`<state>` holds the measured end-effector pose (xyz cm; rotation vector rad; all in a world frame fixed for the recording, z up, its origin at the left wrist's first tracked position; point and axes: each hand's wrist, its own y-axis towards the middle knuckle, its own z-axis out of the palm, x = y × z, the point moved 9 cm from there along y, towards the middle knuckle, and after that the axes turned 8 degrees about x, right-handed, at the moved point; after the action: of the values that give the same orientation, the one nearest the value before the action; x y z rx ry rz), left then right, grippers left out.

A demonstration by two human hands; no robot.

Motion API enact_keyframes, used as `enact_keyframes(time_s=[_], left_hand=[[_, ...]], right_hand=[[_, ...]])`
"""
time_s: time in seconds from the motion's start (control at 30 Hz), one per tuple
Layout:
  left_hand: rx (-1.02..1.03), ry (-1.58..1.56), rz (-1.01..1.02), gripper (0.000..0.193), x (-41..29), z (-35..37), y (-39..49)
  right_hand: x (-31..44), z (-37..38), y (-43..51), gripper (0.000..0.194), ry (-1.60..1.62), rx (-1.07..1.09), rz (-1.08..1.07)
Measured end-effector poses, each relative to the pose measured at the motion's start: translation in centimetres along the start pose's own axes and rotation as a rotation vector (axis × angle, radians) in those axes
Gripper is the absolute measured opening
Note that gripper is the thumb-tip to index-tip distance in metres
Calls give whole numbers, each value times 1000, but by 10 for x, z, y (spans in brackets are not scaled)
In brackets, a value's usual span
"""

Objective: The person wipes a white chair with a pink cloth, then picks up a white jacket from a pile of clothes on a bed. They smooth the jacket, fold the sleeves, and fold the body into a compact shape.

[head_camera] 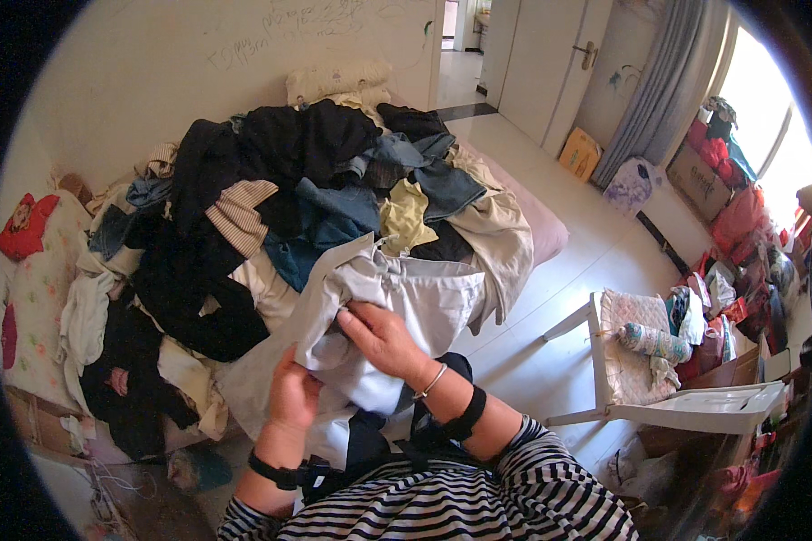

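A pair of white trousers (413,291) hangs from both hands in front of my body, its waistband turned away from me. My right hand (382,338) grips the fabric near the middle, thumb on top. My left hand (294,389) holds a fold of the same cloth a little lower and to the left; its fingertips are partly hidden. Behind the trousers a big heap of clothes covers a bed: black garments (243,149), blue denim (331,213), a yellow cloth (406,213), a striped cloth (242,213) and beige trousers (497,237).
A white chair (599,351) with a quilted pad and a rolled cloth stands at the right. Beyond it, bags (737,230) and boxes line the window side. A pillow (338,80) lies at the bed's far end, near a white door (548,67). Cables lie at lower left.
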<state>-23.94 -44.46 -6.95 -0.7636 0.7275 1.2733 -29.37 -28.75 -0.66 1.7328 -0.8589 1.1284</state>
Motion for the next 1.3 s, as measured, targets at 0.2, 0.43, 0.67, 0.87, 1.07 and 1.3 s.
enact_keyframes(time_s=[0.2,0.43,0.67,0.87,1.07,1.3], left_hand=[[-34,-295,9,35,-44,-44,3],[-367,-92,65,34,-78,-145,8],[-585,316,106,51,-82,-160,-10],[-633,1386,156,45,-99,-172,4],[-382,417,-16,29,-66,-169,-11],[-61,-44,168,34,-118,-56,-13]], right_hand=[[-55,-37,0,45,-257,-35,101],[-120,-33,3,67,48,-75,192],[-158,-10,-8,63,243,-33,394],[-205,32,-10,55,-3,84,531],[-244,55,7,67,31,47,540],[-203,55,18,56,203,167,687]])
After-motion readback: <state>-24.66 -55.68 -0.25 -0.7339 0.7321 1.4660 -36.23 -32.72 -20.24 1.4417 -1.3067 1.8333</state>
